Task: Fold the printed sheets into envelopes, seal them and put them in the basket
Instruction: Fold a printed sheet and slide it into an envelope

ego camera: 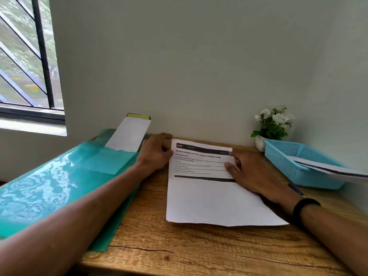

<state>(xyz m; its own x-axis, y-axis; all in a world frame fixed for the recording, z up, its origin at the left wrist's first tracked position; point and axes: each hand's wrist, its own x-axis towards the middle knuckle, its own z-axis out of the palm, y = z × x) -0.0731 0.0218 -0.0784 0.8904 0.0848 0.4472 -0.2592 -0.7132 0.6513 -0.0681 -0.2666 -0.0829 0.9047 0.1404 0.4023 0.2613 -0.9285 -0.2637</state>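
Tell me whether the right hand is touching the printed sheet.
Touching. The head view shows the right hand lying on the printed sheet, its fingers over the text.
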